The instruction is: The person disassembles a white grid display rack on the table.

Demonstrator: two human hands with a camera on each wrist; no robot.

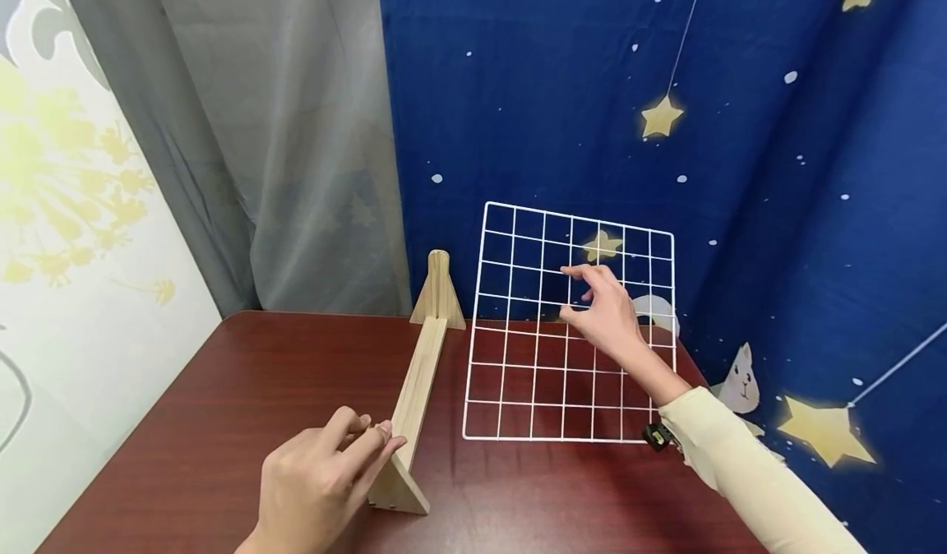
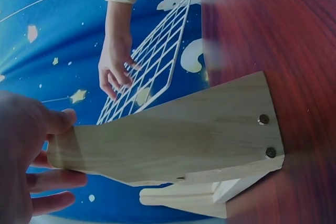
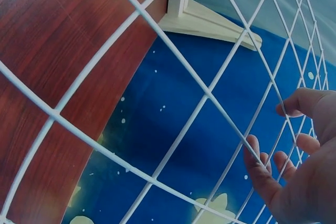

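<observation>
A wooden stand [image 1: 420,381] lies lengthwise on the table, with a long flat bar joining two upright end pieces. My left hand [image 1: 318,476] grips the narrow top of the near end piece [image 2: 173,135], thumb on one face and fingers on the other. To the right of the stand, a white wire grid panel [image 1: 518,385] is held up at a tilt. My right hand [image 1: 602,311] holds this panel around its middle, thumb and fingers curled at the wires; the exact contact is partly hidden. The far end piece [image 1: 438,291] stands near the back edge.
The reddish-brown table [image 1: 222,406] lies under the stand. Behind it hang a blue star-patterned curtain [image 1: 533,94] and a grey curtain [image 1: 318,168]. A pale patterned wall [image 1: 66,250] is at the left. Screw heads [image 2: 263,119] show on the near end piece.
</observation>
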